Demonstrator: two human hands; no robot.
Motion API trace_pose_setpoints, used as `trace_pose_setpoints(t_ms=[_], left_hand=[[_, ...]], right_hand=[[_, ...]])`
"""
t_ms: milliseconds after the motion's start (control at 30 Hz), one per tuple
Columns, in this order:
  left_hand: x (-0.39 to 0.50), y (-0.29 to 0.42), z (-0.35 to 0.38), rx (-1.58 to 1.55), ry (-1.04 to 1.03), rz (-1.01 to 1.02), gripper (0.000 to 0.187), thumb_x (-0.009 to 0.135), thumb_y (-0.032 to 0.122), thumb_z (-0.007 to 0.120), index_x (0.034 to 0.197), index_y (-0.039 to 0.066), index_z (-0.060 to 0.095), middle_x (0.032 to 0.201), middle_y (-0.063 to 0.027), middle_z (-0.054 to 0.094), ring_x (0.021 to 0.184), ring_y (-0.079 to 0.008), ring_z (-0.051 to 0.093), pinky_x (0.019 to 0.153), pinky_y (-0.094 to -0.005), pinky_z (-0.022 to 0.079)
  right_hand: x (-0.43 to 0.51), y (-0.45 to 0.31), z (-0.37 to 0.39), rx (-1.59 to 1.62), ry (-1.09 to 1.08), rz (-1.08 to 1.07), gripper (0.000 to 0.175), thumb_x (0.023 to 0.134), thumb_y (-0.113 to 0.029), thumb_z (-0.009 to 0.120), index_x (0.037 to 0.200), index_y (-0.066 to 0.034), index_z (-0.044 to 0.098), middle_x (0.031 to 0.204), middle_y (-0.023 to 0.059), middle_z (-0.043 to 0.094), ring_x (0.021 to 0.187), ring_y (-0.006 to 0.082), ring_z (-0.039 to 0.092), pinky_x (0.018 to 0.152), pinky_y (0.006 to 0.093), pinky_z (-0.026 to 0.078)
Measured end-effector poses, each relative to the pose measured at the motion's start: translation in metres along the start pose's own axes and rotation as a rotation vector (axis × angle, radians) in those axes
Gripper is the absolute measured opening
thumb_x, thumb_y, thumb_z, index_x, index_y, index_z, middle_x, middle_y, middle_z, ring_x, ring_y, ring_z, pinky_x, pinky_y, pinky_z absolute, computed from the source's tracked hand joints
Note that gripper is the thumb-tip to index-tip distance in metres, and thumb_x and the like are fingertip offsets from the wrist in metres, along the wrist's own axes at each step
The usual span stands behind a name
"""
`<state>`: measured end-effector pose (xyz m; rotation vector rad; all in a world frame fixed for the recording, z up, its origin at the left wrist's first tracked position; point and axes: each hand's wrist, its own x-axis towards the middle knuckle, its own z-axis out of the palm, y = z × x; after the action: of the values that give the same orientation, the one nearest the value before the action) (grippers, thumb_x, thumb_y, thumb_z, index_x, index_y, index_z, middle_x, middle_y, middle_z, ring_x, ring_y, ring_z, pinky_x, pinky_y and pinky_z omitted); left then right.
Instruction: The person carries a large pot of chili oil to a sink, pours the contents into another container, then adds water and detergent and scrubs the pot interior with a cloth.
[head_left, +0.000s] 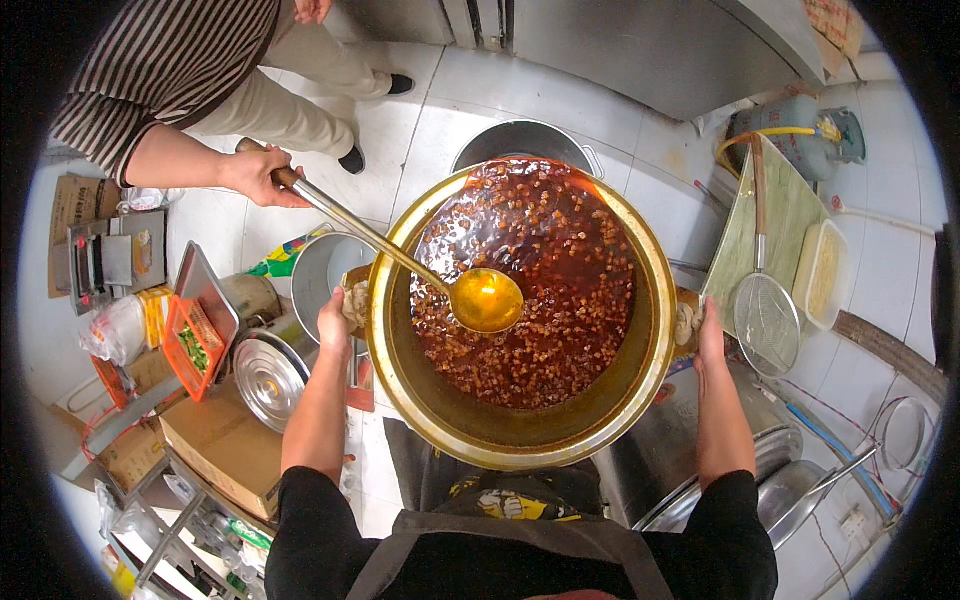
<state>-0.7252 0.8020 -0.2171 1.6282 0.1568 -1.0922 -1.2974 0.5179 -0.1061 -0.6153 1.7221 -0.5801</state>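
Note:
My left hand (334, 324) and my right hand (711, 335) grip the two sides of a large brass-coloured metal pot (517, 454), each with a wadded cloth under the fingers. Dark red oily liquid with small brown diced pieces (540, 360) fills much of it. The pot tilts away from me; liquid reaches its far lip. Just beyond and below that lip is a second, dark-lined pot (517, 139), partly hidden. A co-worker's hand (270, 176) holds a long-handled ladle (487, 300), whose bowl hangs over the liquid with glossy yellow-orange oil in it.
A co-worker in a striped top (180, 60) stands at far left. A steel pail (330, 262), lidded pot (270, 379) and cardboard box (225, 442) are left. A wire strainer (765, 322) lies on a board (776, 202) at right, near a gas cylinder (780, 131).

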Motion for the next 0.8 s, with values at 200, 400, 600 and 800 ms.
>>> trace_pose_setpoints(t_ms=[200,400,600,800], left_hand=[[-0.007,0.008,0.004,-0.009,0.002,-0.023,0.038,0.099,0.033,0.045,0.113,0.002,0.062,0.106,-0.0063,0.067,0.096,-0.0190,0.062,0.088,-0.0308,0.044],[-0.013,0.013,0.008,0.007,0.015,-0.044,0.038,0.098,0.034,0.045,0.111,0.002,0.062,0.103,-0.0060,0.067,0.094,-0.0190,0.063,0.086,-0.0313,0.045],[-0.018,0.013,0.008,-0.008,0.039,-0.063,0.039,0.098,0.035,0.045,0.111,0.003,0.062,0.102,-0.0059,0.067,0.092,-0.0194,0.063,0.086,-0.0321,0.044],[-0.020,0.010,0.003,-0.010,0.012,-0.062,0.039,0.098,0.035,0.045,0.111,0.003,0.062,0.103,-0.0060,0.067,0.092,-0.0194,0.062,0.085,-0.0321,0.044]], right_hand=[[0.013,0.004,-0.003,0.005,0.007,-0.027,0.055,0.096,-0.047,0.044,0.124,-0.0008,0.053,0.115,0.0104,0.061,0.100,0.0217,0.060,0.090,0.0356,0.045],[0.011,-0.004,-0.003,-0.049,0.020,0.034,0.057,0.095,-0.048,0.044,0.124,-0.0004,0.054,0.115,0.0098,0.061,0.099,0.0208,0.060,0.090,0.0346,0.045],[0.020,-0.001,-0.005,-0.075,0.014,-0.010,0.058,0.095,-0.050,0.044,0.124,-0.0005,0.055,0.115,0.0100,0.060,0.102,0.0209,0.059,0.092,0.0348,0.044],[0.028,-0.001,-0.011,-0.070,-0.018,0.016,0.059,0.095,-0.050,0.044,0.124,-0.0003,0.055,0.116,0.0104,0.060,0.105,0.0208,0.058,0.094,0.0351,0.042]])
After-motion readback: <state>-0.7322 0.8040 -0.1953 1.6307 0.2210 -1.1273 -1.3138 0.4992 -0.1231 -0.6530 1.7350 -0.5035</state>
